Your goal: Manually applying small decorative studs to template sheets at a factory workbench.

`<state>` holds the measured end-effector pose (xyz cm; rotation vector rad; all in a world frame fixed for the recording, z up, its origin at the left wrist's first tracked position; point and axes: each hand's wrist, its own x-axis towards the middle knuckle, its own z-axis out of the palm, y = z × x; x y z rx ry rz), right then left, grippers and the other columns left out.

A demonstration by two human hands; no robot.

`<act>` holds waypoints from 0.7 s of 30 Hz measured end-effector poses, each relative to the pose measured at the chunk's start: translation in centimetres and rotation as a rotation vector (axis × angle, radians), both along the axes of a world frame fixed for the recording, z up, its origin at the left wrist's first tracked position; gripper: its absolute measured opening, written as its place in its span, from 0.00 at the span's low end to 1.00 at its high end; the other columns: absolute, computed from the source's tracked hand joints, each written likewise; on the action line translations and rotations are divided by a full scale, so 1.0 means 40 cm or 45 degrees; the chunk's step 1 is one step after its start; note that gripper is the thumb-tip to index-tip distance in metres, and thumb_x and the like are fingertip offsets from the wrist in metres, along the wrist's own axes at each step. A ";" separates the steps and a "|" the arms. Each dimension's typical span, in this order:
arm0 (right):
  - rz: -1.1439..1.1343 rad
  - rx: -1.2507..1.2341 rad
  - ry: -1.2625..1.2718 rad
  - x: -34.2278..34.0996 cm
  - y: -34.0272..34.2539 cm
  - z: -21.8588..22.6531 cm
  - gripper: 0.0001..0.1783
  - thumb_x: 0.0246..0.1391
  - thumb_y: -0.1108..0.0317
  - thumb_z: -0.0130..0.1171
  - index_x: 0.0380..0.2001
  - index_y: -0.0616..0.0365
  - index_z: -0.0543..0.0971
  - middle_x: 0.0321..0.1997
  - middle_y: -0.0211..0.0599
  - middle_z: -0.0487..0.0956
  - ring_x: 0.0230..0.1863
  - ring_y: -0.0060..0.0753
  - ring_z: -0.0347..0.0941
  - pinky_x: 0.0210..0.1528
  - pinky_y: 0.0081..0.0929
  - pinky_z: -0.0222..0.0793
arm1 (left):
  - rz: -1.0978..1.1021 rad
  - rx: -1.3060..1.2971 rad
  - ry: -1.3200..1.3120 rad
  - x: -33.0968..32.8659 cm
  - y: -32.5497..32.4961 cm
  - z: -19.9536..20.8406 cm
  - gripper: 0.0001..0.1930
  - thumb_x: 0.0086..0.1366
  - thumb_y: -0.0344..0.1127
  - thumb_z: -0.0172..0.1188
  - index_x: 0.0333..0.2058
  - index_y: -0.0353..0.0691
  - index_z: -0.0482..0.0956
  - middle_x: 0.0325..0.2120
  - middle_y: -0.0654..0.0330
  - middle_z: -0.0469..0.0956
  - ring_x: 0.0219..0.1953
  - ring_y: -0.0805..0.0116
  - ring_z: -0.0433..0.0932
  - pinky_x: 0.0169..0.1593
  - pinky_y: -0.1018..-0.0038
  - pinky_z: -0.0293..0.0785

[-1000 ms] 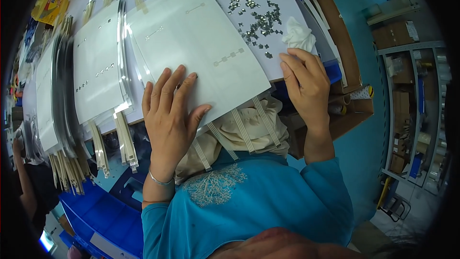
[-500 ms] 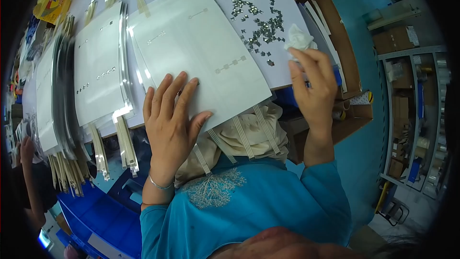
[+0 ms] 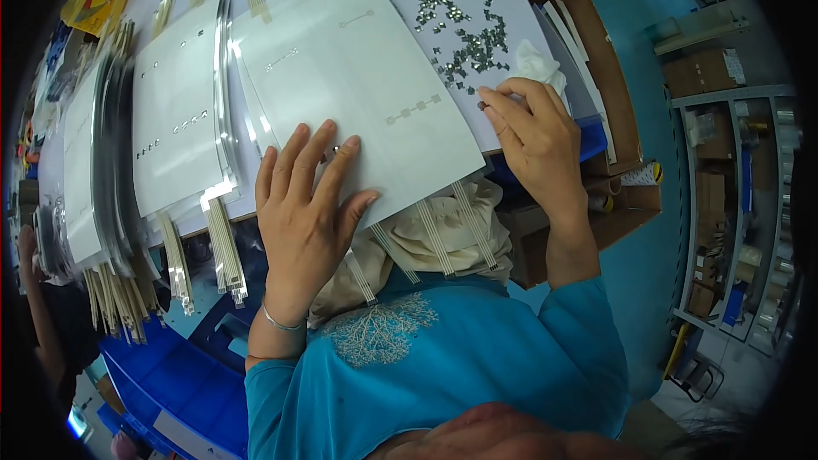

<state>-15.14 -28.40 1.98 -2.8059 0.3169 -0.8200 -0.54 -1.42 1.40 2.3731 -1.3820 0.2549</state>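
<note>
My left hand (image 3: 307, 196) lies with spread fingers on a white flexible sheet (image 3: 341, 60) that bears rows of small square pads. Flat ribbon tails stick out from the sheet's near and far edges. At the table's right side my right hand (image 3: 545, 140) has its thumb and forefinger closed on a tiny dark metallic piece (image 3: 481, 106). Many like it lie in a loose scatter of shiny small square pieces (image 3: 477, 51) just beyond its fingertips. A crumpled white tissue (image 3: 537, 64) sits right behind that hand.
To the left stand stacks of similar sheets (image 3: 175, 102) with bundled ribbon tails (image 3: 223, 251) hanging over the near edge. Cardboard boxes (image 3: 618, 85) adjoin the table's right side. A blue bin (image 3: 183, 392) is at lower left. Another person's arm (image 3: 43, 315) shows at far left.
My right hand has moved left from the tissue to the near end of the scattered pieces, its fingertips closing on one. My left hand stays almost in place on the sheet.
</note>
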 end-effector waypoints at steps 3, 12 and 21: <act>-0.001 0.179 -0.137 -0.007 -0.012 -0.010 0.12 0.64 0.74 0.70 0.49 0.56 0.91 0.49 0.35 0.84 0.39 0.35 0.80 0.37 0.32 0.77 | -0.014 0.027 -0.004 0.006 -0.007 0.006 0.31 0.67 0.54 0.71 0.67 0.53 0.81 0.69 0.58 0.76 0.74 0.52 0.71 0.77 0.49 0.61; -0.176 -0.087 -0.098 -0.025 0.034 -0.003 0.11 0.64 0.73 0.70 0.49 0.61 0.90 0.54 0.41 0.84 0.46 0.42 0.77 0.45 0.37 0.76 | 0.008 -0.042 0.018 0.003 0.001 0.000 0.32 0.66 0.56 0.72 0.66 0.53 0.81 0.67 0.59 0.78 0.72 0.53 0.72 0.77 0.48 0.60; 0.241 0.191 -0.133 0.090 0.156 0.001 0.14 0.60 0.75 0.71 0.50 0.60 0.90 0.60 0.44 0.83 0.58 0.52 0.78 0.57 0.42 0.78 | 0.026 -0.043 0.071 0.001 -0.002 0.001 0.35 0.66 0.56 0.72 0.68 0.52 0.79 0.66 0.59 0.77 0.72 0.53 0.71 0.77 0.49 0.60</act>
